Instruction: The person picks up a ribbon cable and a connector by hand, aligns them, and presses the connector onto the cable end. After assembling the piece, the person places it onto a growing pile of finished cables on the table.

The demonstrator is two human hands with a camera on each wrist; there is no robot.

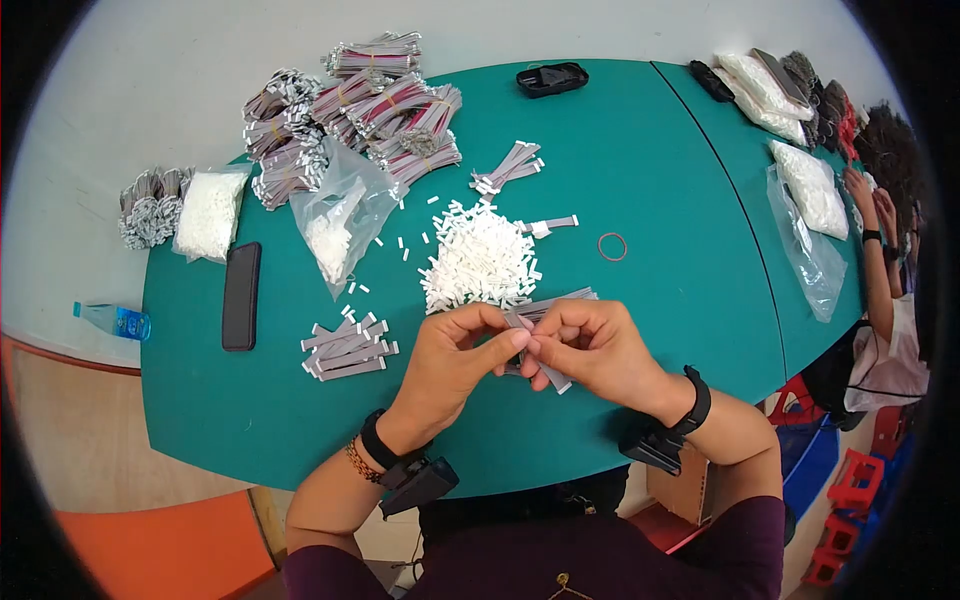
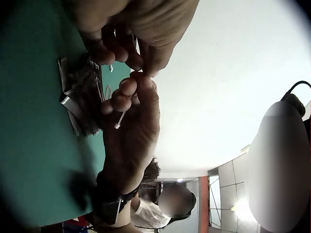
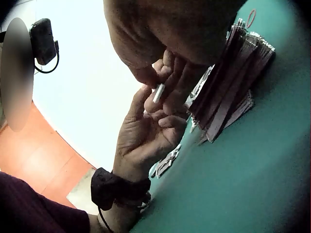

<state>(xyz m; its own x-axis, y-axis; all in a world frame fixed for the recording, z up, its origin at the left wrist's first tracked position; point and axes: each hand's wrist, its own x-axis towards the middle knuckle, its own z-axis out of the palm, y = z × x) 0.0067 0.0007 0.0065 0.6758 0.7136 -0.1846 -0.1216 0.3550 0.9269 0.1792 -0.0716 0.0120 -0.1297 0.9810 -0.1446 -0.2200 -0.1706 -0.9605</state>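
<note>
With left hand (image 1: 452,358) and right hand (image 1: 610,352), we pinch a grey ribbon cable (image 1: 555,378) and a small white piece (image 3: 158,93) near the white heap (image 1: 478,258), apparently fitting them together, so the next move likely calls for careful alignment.

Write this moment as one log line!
left hand: pinching grey ribbon cable | right hand: pinching same cable | beyond hands: heap of white pieces

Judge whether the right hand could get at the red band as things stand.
Probably yes: the red band lies uncovered just past the right hand, across bare table, though that hand grips a cable it may need to release first.
</note>
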